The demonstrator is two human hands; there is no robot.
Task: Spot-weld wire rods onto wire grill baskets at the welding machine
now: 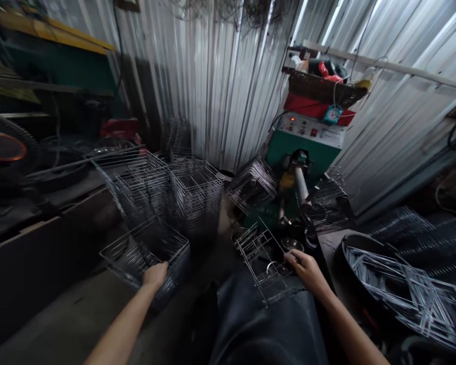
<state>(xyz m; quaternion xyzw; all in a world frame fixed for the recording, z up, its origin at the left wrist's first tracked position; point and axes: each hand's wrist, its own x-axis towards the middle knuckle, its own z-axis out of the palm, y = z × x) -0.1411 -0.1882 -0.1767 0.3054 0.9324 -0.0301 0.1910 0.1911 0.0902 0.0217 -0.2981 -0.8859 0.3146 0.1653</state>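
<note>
My left hand (155, 275) is closed on the near edge of a wire basket (178, 246), which sits at the top of a stack low on the left. Fingers of my right hand (303, 264) pinch the right side of a small wire rack (256, 248) made of crossed thin rods. That rack is tilted above my dark-covered lap (266, 324), just in front of a green machine (279, 149). Just beyond the rack, a pale cylindrical arm (301, 185) juts out from the machine. My left fingertips are partly hidden behind the hand.
Taller stacks of wire baskets (197, 195) stand on the left, and more bent wire pieces (254, 183) lie beside the machine. At right, a round black tub (345, 248) holds many wire frames. A bench (61, 253) runs along the left, below a corrugated metal wall (220, 91).
</note>
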